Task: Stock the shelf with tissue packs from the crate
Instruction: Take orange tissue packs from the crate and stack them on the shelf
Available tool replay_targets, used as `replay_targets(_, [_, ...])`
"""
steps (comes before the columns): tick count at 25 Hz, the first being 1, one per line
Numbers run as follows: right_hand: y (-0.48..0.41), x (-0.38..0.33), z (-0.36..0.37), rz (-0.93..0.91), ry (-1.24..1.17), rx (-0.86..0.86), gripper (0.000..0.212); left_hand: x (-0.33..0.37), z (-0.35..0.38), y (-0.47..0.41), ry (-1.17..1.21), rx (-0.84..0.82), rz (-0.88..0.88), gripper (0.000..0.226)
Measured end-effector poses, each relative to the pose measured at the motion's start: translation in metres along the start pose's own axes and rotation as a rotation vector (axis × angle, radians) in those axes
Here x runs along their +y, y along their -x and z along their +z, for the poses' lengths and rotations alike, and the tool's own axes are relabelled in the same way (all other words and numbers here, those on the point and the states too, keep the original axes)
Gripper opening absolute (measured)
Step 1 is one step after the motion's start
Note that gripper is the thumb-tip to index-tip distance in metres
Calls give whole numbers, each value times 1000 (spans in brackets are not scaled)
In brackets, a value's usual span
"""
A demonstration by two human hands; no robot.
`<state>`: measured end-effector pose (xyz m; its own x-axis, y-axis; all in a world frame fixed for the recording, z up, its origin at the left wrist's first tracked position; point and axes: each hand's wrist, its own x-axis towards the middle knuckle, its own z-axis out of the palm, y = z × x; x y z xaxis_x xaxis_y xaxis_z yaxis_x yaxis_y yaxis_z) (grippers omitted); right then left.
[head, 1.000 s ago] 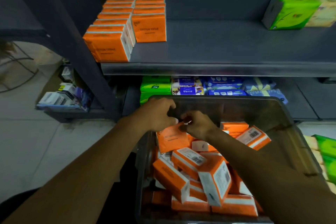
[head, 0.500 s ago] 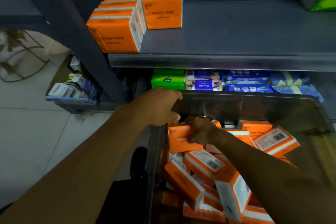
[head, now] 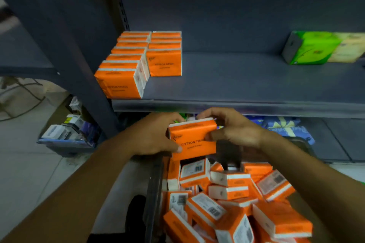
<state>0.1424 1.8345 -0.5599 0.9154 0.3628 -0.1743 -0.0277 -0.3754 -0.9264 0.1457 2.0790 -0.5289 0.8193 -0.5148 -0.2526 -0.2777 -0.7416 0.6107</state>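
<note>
Head view. A rectangular, glossy orange tissue pack point(head: 194, 140) with a white top edge sits at frame centre, just below the shelf point(head: 237, 81) lip. The left grip point(head: 156, 136) curls round its left end and the right grip point(head: 235, 130) pinches its right end. The dark crate point(head: 153, 193), lower right, holds jumbled orange packs point(head: 229, 203). Two tidy rows point(head: 136, 63) stand on the shelf, upper left.

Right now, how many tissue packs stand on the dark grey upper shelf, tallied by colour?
Orange rectangular tissue packs: 11 (left row 7, right row 4)
Green rectangular tissue pack: 1
Pale yellow tissue pack: 1
Total: 13, leaving out the held orange pack, gripped by the left hand and right hand.
</note>
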Motion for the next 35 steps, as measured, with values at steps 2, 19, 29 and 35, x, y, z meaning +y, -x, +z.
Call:
replay_targets(2, [-1, -14, -12, -39, -98, 46, 51, 4, -9, 0, 165, 149, 25, 48])
replay_targets(19, [-105, -59, -18, -60, -361, 457, 40, 18, -35, -43, 716, 863, -99, 50])
replay_targets(29, [-186, -45, 16, -38, -192, 614, 32, 1, -39, -58, 692, 849, -156, 33])
replay_targets(35, [-186, -44, 14, -1, 15, 608, 45, 1, -37, -56, 669, 823, -142, 32])
